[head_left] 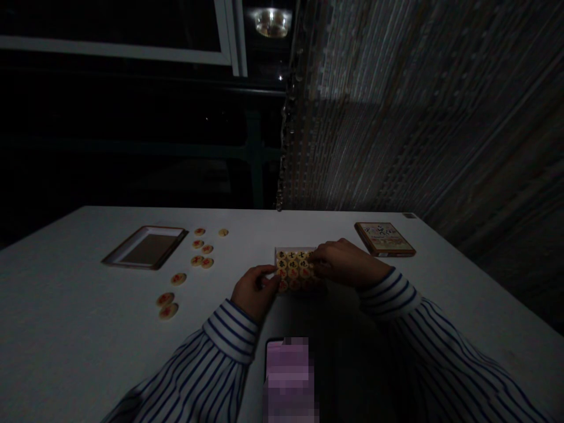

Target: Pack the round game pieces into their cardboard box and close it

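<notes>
A small open box [275, 258] stands on the table, with round xiangqi pieces [292, 274] in rows inside it. Black characters mark the far rows and red ones the near rows. My left hand [254, 294] holds the box's left side between thumb and fingers. Over the box's right end, my right hand [341, 262] has its fingers bent down onto the pieces; whatever is between the fingertips is hidden. Left of the box, several loose pieces [178, 279] lie scattered, some of them touching or overlapping.
An open, shallow box part [161, 262] lies at the left of the white table [88, 305]. A printed flat box [385, 239] is at the right. In front of me is a pixelated phone-like object [288, 376]. A strand curtain [361, 117] hangs behind the table.
</notes>
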A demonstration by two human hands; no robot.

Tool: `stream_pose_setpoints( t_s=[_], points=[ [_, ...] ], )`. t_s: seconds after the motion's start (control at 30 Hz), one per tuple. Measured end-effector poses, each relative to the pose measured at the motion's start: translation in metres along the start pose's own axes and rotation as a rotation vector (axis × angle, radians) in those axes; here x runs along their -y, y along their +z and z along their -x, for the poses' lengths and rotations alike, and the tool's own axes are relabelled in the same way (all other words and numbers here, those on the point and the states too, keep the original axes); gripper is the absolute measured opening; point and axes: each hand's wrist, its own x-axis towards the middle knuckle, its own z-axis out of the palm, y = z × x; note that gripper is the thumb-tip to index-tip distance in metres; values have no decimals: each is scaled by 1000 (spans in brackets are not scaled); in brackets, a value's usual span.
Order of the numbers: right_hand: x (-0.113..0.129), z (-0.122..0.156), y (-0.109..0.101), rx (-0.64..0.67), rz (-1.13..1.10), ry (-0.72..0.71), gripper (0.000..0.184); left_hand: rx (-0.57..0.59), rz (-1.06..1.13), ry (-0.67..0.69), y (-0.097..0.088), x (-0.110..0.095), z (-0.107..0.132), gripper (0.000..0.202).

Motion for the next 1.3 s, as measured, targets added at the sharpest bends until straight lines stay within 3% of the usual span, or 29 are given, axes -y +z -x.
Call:
stream_pose_setpoints(
  t_s=[0.23,0.37,0.73,1.3],
  points=[
    [-11,3,7,14,51,280,35,53,-64,15,-3,3,-2,33],
    [-12,-2,18,39,1,357,38,70,-74,33,-2,3,-4,30],
    [-13,-12,32,72,-166,336,34,62,-105,44,-4,0,-1,30],
    [-13,-14,32,67,-180,314,30,81,-118,46,-3,3,-3,30]
  ],
)
